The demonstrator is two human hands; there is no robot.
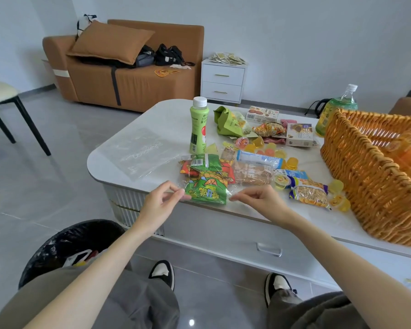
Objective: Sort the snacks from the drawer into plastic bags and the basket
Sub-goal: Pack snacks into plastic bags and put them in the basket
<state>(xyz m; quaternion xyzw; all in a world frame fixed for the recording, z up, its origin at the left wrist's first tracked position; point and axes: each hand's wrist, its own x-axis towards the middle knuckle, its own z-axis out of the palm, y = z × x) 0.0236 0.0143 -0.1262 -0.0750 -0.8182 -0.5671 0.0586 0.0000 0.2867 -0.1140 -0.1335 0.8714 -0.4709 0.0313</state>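
Observation:
A clear plastic bag (pixel 208 180) filled with green and red snack packets lies at the table's near edge. My left hand (pixel 163 200) pinches the bag's open end on the left, and my right hand (pixel 259 198) pinches it on the right. A second, empty clear bag (pixel 140 151) lies flat to the left. Loose snacks are spread across the middle: a biscuit pack (pixel 310 192), a blue wrapped pack (pixel 260 159), several yellow jelly cups (pixel 292 162). The wicker basket (pixel 370 176) stands at the right with orange packets inside.
A green drink bottle (pixel 198 125) stands upright behind the bag. A large green bottle (pixel 337 108) stands behind the basket. The table's drawer (pixel 268 249) is closed below. A black-lined bin (pixel 69 245) sits by my left leg. A sofa and white nightstand are beyond.

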